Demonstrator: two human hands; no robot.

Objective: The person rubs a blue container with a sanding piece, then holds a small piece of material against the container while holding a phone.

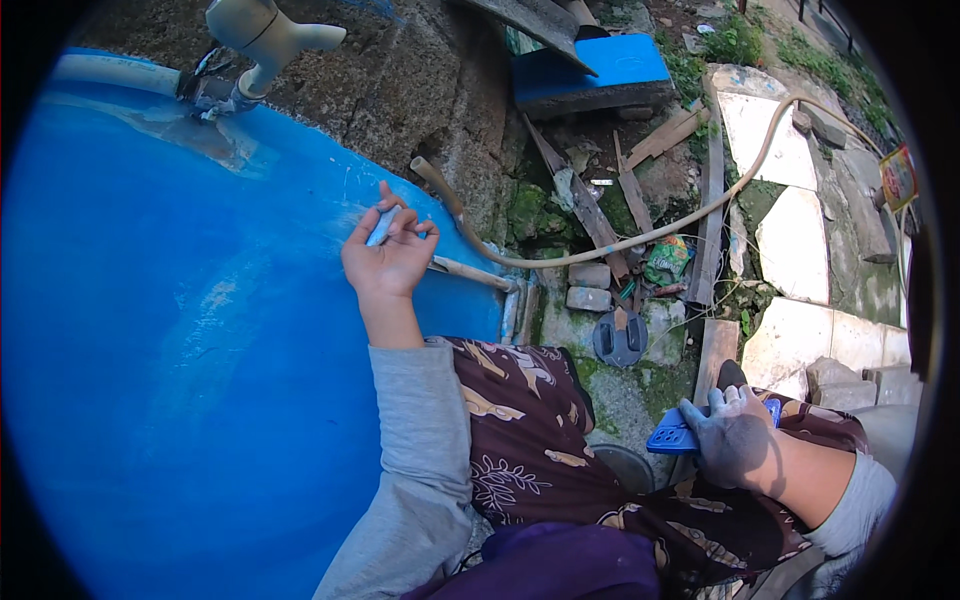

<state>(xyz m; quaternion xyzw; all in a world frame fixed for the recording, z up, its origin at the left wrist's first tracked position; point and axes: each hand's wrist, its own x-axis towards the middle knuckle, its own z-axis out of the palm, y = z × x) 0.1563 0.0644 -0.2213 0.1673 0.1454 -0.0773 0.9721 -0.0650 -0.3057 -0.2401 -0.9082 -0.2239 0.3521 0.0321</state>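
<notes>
My left hand [390, 245] is raised over the blue surface, palm up. Its fingers curl around a small pale blue piece [383, 226] whose kind I cannot make out. Below and around that hand spreads a large, smooth blue surface [200, 400] with whitish scuffs. Off to the right, my right hand [735, 440] grips a flat blue plastic object [673, 433] with dark oval marks or holes at its end. A grey film coats the back of this hand. The hand hides most of the object.
A pale plastic pipe with a tap [262, 40] rises at the top left. A beige hose [620, 245] curves across the ground on the right. Wooden planks [712, 220], bricks [588, 298], a round grey lid [620, 338] and pale slabs [790, 240] lie there too.
</notes>
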